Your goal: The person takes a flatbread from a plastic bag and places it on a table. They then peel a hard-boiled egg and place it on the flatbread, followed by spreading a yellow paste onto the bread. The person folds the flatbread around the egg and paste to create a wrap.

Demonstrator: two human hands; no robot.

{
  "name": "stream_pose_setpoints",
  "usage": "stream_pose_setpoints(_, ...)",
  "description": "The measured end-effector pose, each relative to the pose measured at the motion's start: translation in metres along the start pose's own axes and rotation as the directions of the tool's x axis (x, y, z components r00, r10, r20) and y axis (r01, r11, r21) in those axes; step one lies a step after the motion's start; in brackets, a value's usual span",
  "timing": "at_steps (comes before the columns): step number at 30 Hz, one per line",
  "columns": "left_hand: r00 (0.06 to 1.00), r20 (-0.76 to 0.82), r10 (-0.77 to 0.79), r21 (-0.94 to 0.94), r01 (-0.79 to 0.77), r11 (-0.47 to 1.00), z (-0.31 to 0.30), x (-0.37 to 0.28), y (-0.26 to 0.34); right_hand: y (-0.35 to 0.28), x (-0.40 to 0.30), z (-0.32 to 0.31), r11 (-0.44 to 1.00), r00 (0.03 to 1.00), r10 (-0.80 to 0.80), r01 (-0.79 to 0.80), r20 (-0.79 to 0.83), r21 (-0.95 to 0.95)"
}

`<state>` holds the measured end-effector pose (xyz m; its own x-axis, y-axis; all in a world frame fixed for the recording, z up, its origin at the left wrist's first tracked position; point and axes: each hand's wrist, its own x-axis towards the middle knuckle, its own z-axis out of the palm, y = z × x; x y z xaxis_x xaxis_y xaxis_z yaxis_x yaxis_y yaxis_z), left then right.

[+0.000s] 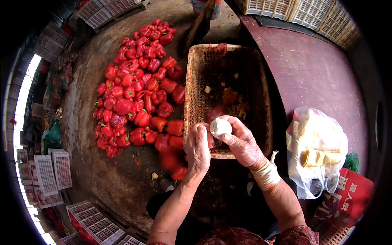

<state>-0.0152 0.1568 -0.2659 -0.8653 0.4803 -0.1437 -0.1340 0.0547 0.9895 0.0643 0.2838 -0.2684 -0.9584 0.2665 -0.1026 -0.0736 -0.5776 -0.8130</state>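
My right hand (243,141) holds a small round white object (220,128), perhaps a peeled egg, between thumb and fingers; its top looks rough or cracked. Beside its left edge is my left hand (199,147), thumb up and fingers curled; whether something small is between them cannot be told. Both hands are over the near end of a brown-stained plastic crate (187,88) that has scraps in its bottom. On the floor to the left lies a large heap of red bell peppers (131,92). A yellowish band wraps my right wrist.
At the right, a dark red tabletop (312,67) bears a white plastic bag (321,137) with yellow things in it. A red printed bag (352,196) is at the lower right. White slatted crates (46,174) stand at the left, others (95,220) at the lower left, more (272,9) at the upper right.
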Motion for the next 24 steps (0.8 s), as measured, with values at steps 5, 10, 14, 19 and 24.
stream_pose_setpoints(5,0.997,-0.026,0.067,0.056,-0.065,0.996,0.008,-0.005,-0.007,0.002,-0.002,0.006,0.981,0.998,-0.055,0.053,-0.003,-0.185)
stream_pose_setpoints(10,0.987,-0.031,0.159,0.122,-0.155,0.98,0.004,-0.004,-0.016,-0.001,-0.008,0.011,0.907,0.985,-0.171,0.159,0.005,-0.391)
stream_pose_setpoints(14,0.988,0.005,0.155,0.173,-0.154,0.973,0.0,-0.005,-0.021,0.0,-0.012,0.009,0.869,0.983,-0.185,0.166,0.004,-0.467)
stream_pose_setpoints(19,0.998,0.045,0.046,0.087,-0.049,0.995,-0.002,-0.004,-0.023,-0.001,-0.013,0.007,0.847,0.982,-0.19,0.163,-0.002,-0.506)
stream_pose_setpoints(24,0.982,0.097,-0.165,-0.166,0.179,0.97,0.002,-0.01,0.0,-0.001,-0.013,0.004,0.872,0.987,-0.158,0.144,0.01,-0.467)
